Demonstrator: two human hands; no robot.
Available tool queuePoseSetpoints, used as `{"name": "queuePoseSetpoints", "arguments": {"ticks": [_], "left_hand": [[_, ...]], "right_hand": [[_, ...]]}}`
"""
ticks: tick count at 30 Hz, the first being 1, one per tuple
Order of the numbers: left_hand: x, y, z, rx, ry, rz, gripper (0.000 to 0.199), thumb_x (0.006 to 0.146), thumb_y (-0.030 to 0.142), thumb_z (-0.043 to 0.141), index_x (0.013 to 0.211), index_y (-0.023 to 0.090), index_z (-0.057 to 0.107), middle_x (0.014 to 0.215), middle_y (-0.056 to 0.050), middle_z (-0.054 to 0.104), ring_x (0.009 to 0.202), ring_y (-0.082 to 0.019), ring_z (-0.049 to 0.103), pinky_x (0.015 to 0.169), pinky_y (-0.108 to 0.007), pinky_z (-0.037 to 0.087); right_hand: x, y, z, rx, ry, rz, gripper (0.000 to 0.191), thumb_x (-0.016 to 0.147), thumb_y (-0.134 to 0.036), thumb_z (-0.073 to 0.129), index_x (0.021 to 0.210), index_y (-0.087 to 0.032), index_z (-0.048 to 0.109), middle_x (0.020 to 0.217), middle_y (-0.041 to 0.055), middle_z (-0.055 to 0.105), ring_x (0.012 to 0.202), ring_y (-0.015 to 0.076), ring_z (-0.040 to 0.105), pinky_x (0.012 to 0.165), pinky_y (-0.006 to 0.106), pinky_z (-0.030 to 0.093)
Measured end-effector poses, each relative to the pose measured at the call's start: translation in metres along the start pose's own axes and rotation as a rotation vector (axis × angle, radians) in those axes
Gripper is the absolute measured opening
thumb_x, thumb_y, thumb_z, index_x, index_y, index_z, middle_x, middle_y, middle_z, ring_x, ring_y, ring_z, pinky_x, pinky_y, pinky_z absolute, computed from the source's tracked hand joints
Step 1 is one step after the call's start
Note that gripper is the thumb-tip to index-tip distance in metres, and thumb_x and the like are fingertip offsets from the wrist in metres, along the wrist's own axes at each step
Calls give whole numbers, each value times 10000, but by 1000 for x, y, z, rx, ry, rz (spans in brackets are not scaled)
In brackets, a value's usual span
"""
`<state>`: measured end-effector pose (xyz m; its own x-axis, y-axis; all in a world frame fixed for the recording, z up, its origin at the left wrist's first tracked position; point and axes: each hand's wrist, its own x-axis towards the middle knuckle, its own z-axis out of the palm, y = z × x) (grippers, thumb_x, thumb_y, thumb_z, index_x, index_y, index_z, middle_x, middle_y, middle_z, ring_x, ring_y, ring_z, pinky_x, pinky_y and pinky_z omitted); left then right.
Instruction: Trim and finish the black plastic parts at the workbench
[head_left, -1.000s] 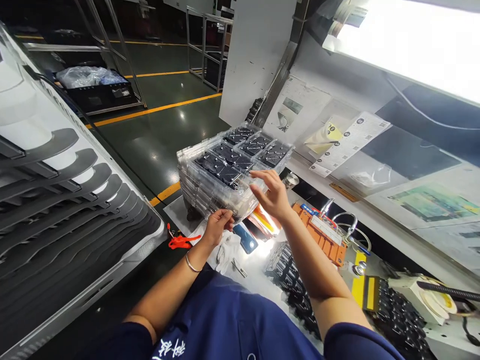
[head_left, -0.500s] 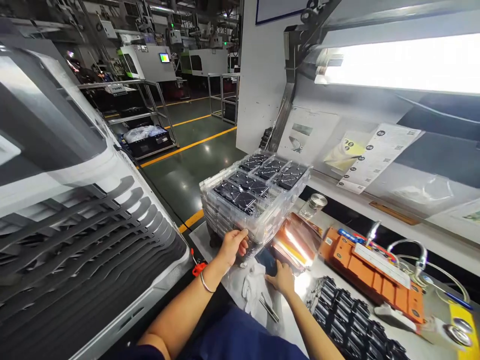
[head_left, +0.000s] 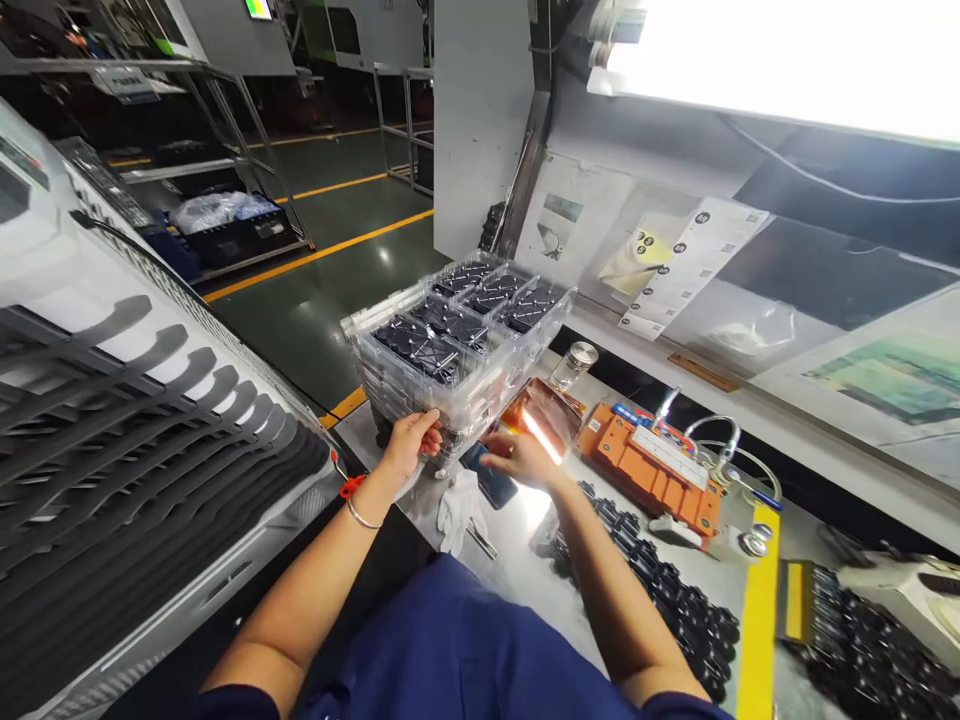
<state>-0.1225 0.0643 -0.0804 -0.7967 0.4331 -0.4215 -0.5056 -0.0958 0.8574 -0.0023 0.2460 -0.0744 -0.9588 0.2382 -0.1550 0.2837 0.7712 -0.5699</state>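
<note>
A stack of clear plastic trays (head_left: 480, 385) stands before me, the top one holding several black ribbed parts (head_left: 420, 345) in compartments. My left hand (head_left: 411, 444) is closed at the near corner of the stack, thumb and forefinger pinching a tray edge. To its right, my right hand (head_left: 529, 460) is held with fingers apart and pointing left, just over a dark blue phone-like slab (head_left: 491, 478); I see nothing in it. White gloves (head_left: 456, 510) lie below the slab, beside a thin metal tool (head_left: 482, 540).
Right of the stack are copper-coloured film (head_left: 541, 415), a lidded glass jar (head_left: 576, 362) and an orange fixture (head_left: 649, 470) with hoses. Rows of black parts (head_left: 667, 590) lie at my right forearm. A large grey-white slatted housing (head_left: 150, 500) borders the left.
The view has tilted down and turned right. My right hand has come up off the dark slab toward the tray stack, while my left stays at the tray corner.
</note>
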Motion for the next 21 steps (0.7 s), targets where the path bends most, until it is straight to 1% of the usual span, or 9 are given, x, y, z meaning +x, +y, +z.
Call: {"name": "queuePoseSetpoints", "arguments": {"ticks": [1,3,4,5,6,9,11,16,21], "left_hand": [[0,-1,0,5,1,0,434,488,530,770,594,155,579,450,16,567,361,-91,489,367,-205,359],[1,-2,0,14,13,15,402,520,509,755,604,159,576,449,18,565,369,-99,495,378,-213,371],[1,-3,0,19,26,27,374,545,490,742,602,163,570,442,23,556,371,-101,494,384,-216,372],[2,-3,0,22,39,40,342,575,467,726,594,168,560,432,29,543,370,-100,488,388,-216,370],[2,-4,1,25,53,49,316,603,443,707,578,173,546,419,35,529,365,-97,477,390,-215,363],[2,-4,2,23,68,44,290,657,397,666,538,178,517,404,36,513,353,-89,445,388,-213,335],[2,-3,4,17,64,33,282,662,393,664,548,170,535,415,29,528,359,-92,449,391,-215,331],[2,-1,7,7,74,4,275,634,388,690,566,148,574,429,17,549,368,-92,472,400,-210,354],[0,1,10,1,72,-24,291,659,379,692,542,149,559,415,10,541,343,-90,466,375,-205,350]], "right_hand": [[2,-18,-20,39,63,-186,225,843,-411,596,958,-227,657,839,11,662,762,149,609,730,293,490],[11,-56,-48,-3,297,-476,312,875,-436,550,1062,-201,633,989,72,660,932,194,592,856,354,467],[20,-74,-54,-70,350,-571,419,844,-469,587,1154,-187,602,1088,104,643,1027,227,567,906,384,444],[29,-89,-55,-158,330,-644,520,814,-491,619,1217,-167,572,1137,129,633,1072,251,553,926,400,431],[39,-101,-52,-259,261,-667,561,807,-485,630,1242,-139,560,1109,145,649,1053,262,569,920,405,429],[64,-119,-36,-467,77,-524,461,903,-347,515,1295,-107,534,930,133,713,871,240,656,828,364,451],[72,-123,-36,-490,63,-431,420,922,-320,462,1299,-156,548,903,102,730,819,224,676,780,331,457],[81,-146,-78,-329,225,-373,330,891,-317,502,1160,-215,664,803,30,731,728,171,659,711,276,452],[92,-168,-127,-163,505,-487,292,870,-278,523,1036,-127,710,660,31,666,576,125,574,667,264,437]]}}
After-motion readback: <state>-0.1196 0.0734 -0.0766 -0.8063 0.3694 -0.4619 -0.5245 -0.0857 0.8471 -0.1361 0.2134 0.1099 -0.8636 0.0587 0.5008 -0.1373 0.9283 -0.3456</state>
